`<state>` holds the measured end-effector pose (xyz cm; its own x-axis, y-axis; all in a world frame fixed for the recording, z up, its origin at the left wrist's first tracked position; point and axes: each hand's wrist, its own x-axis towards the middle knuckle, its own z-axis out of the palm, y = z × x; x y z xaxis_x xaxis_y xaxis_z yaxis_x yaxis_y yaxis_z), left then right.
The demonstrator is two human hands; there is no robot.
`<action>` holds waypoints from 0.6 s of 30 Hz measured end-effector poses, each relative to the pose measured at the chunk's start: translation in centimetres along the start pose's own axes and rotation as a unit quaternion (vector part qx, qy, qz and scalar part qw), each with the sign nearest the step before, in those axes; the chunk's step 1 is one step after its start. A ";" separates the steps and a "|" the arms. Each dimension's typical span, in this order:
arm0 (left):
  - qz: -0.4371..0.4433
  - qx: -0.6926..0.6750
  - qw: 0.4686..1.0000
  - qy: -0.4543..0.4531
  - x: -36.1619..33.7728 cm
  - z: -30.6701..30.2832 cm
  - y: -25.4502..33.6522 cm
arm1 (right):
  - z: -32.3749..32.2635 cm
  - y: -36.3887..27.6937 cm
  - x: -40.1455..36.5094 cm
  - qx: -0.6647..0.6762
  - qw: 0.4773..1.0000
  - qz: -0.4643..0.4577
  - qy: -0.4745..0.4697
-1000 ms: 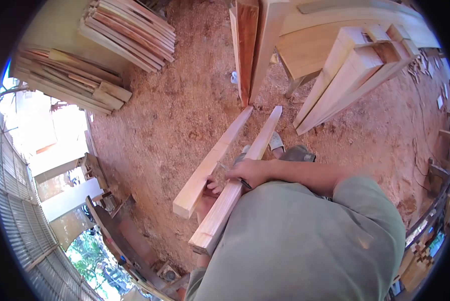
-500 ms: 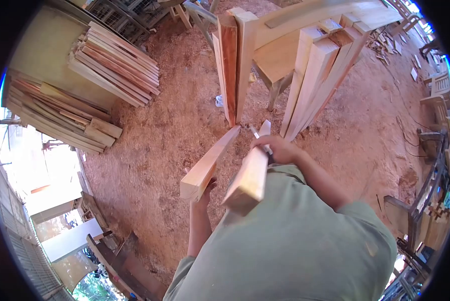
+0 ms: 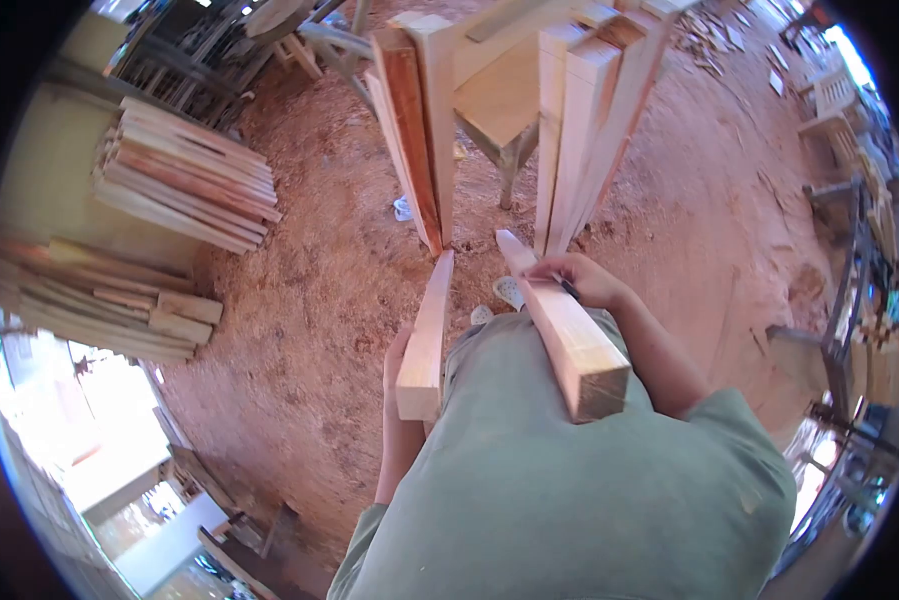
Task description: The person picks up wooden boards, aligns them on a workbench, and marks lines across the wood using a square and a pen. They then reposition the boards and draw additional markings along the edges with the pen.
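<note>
Two long squared wooden posts stand tilted in front of my body, their near ends toward me. My left hand (image 3: pixel 397 352) grips the left post (image 3: pixel 428 345) from its outer side, with the fingers mostly hidden behind it. My right hand (image 3: pixel 586 279) is closed over the upper face of the right post (image 3: pixel 565 334), which leans across the front of my green shirt (image 3: pixel 569 490). A small dark object (image 3: pixel 568 288) shows under the right fingers; I cannot tell what it is.
Upright timber bundles stand ahead, one on the left (image 3: pixel 409 130) and one on the right (image 3: pixel 579 130), beside a wooden table (image 3: pixel 494 100). Stacked boards (image 3: pixel 189 175) lean at the left wall. Sawdust covers the ground (image 3: pixel 299 400). Plastic chairs (image 3: pixel 834 105) stand far right.
The right post has swung to the right, its near end now over the right of my shirt. The left post has shifted right and stands steeper. The view has turned slightly.
</note>
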<state>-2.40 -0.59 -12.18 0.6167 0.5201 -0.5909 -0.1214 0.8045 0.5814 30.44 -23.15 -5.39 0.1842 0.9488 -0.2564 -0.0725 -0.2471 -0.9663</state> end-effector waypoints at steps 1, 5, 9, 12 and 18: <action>-0.007 0.014 1.000 -0.008 0.3 -0.1 0.3 | 1.0 -0.3 0.2 0.061 0.997 0.001 0.051; -0.026 0.072 0.997 -0.011 -0.2 -0.6 1.2 | 2.7 3.0 0.0 0.097 0.980 -0.030 0.174; -0.023 0.121 0.992 -0.008 -0.4 -0.7 2.6 | 2.8 2.9 -1.4 0.033 0.961 -0.003 0.275; -0.020 0.158 0.987 -0.008 -0.3 -0.8 3.8 | 1.5 4.4 -1.7 0.049 0.912 0.085 0.399; -0.006 0.231 0.973 -0.022 0.7 -0.1 5.8 | -1.0 4.8 -2.9 0.078 0.842 0.044 0.531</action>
<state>-2.72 4.50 -9.28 0.6503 0.4907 -0.5799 0.2413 0.5904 0.7702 30.52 -27.24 -9.32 0.9387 0.1957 -0.2839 -0.2453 -0.1998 -0.9486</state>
